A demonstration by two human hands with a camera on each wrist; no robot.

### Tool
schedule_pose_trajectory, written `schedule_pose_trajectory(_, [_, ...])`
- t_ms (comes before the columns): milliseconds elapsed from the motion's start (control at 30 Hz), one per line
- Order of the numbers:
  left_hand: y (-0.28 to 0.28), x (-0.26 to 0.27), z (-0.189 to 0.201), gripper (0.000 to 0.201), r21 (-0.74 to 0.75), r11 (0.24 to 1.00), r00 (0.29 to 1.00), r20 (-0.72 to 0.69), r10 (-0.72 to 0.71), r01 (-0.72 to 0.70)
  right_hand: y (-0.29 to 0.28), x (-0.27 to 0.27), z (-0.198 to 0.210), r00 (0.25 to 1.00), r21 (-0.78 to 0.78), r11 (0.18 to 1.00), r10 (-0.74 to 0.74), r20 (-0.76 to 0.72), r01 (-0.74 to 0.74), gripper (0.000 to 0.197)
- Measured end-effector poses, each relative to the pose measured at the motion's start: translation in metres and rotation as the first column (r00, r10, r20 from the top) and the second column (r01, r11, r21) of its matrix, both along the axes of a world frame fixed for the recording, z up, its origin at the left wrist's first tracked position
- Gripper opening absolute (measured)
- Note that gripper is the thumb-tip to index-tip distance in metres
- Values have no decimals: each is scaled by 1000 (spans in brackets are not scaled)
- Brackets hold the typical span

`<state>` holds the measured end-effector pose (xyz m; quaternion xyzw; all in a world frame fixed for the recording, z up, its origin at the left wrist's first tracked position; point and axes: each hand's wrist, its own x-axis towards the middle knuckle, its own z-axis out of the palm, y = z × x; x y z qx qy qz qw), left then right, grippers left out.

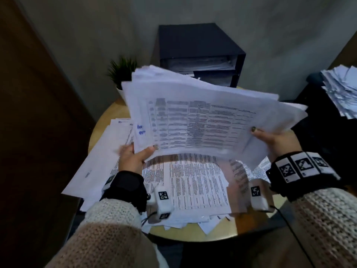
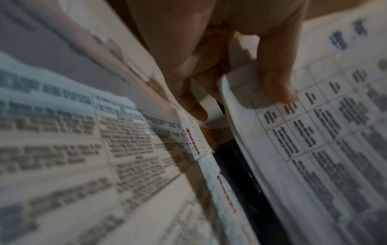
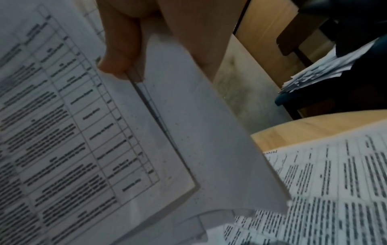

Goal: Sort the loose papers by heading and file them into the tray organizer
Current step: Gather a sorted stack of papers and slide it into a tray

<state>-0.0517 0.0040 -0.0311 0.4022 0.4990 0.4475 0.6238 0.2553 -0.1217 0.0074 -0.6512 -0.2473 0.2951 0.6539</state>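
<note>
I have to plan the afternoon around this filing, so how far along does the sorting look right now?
Partly done, it seems: the black tray organizer already holds papers on its shelves. In hand: the left hand and right hand both grip a thick held stack raised above the round table. Left: loose sheets spread over the table, plus another pile at the right. Headings are too blurred to judge sorting.

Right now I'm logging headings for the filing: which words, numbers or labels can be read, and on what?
None reads.
Held stack of papers: printed table, blurred; blue handwriting, illegible.
Papers on the table: print too small.
Wrist markers: patterns only.
</note>
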Motion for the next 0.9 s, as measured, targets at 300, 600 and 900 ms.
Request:
schedule_pose_trajectory(300, [-8,14,0,40,89,996,960,-279,26,-1,-17,-19,-15,986,-246,968,82,147,-43,46])
schedule_pose_trajectory(600, [-9,20,3,40,237,971,970,-241,21,37,-11,-13,-9,988,-207,978,41,149,-10,54])
schedule_pose_trajectory(900, [-10,26,4,43,266,962,960,-280,13,64,-13,-18,-18,987,-248,968,78,138,-42,40])
